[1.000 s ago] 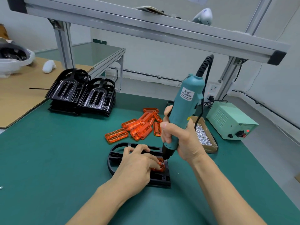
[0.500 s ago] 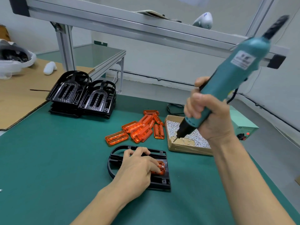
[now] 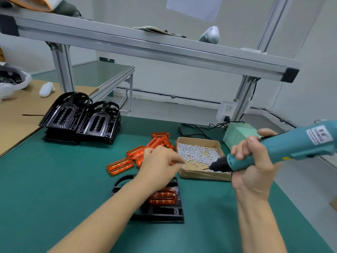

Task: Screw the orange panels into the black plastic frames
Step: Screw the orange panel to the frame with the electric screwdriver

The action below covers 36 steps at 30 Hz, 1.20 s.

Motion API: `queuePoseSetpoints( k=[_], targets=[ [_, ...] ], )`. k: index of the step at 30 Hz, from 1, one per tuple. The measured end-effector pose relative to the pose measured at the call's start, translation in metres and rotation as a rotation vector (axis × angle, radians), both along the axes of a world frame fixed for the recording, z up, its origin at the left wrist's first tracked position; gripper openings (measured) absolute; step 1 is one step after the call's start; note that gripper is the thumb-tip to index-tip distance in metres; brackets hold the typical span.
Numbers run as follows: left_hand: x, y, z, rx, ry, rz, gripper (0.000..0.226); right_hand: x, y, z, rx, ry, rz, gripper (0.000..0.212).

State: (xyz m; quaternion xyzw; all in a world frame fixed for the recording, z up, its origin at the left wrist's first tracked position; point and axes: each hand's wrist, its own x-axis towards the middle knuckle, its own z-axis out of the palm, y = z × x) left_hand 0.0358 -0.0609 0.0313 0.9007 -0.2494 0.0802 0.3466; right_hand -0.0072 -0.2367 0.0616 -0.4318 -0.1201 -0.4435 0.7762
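A dark green counter point(image 3: 54, 179) fills the foreground; translucent orange panels point(image 3: 120, 166) lie in a loose heap; a glossy black frame point(image 3: 164, 212) carries one orange panel point(image 3: 163, 197); more black frames point(image 3: 80, 117) sit stacked behind; a brown cardboard box point(image 3: 204, 175) holds silvery screws point(image 3: 197, 153); the screwdriver point(image 3: 284, 148) is teal with a black tip and a white label; a pale green power box point(image 3: 237, 134) stands beyond.

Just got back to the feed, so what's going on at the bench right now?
A person is fetching a screw. The left hand reaches into the screw box and seems to pinch one. The right hand grips the driver, its bit over the box. The frame lies on the mat, an orange panel seated in it.
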Motion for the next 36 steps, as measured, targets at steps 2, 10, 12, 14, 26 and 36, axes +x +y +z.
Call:
queuePoseSetpoints(
  k=[2, 10, 12, 14, 26, 36],
  targets=[
    [0.023, -0.018, 0.009, 0.103, -0.021, 0.038, 0.015, 0.001, -0.001, -0.004, 0.02, 0.002, -0.008, 0.023],
    [0.064, -0.064, -0.008, 0.502, -0.081, 0.097, 0.013, 0.006, -0.005, -0.018, 0.038, 0.046, -0.011, 0.024],
    [0.067, -0.069, -0.013, 0.552, -0.088, 0.118, 0.015, 0.007, -0.006, -0.018, 0.038, 0.046, -0.009, 0.024],
    [0.069, -0.072, -0.017, 0.589, -0.106, 0.131, 0.015, 0.007, -0.006, -0.017, 0.035, 0.041, -0.007, 0.023],
    [0.083, -0.082, -0.023, 0.735, -0.201, 0.076, 0.009, 0.007, -0.004, -0.019, 0.01, 0.063, 0.0, 0.025],
    [0.057, -0.05, 0.003, -0.168, 0.197, -0.065, 0.008, 0.002, -0.009, -0.014, 0.09, 0.089, 0.0, 0.022]
  ],
)
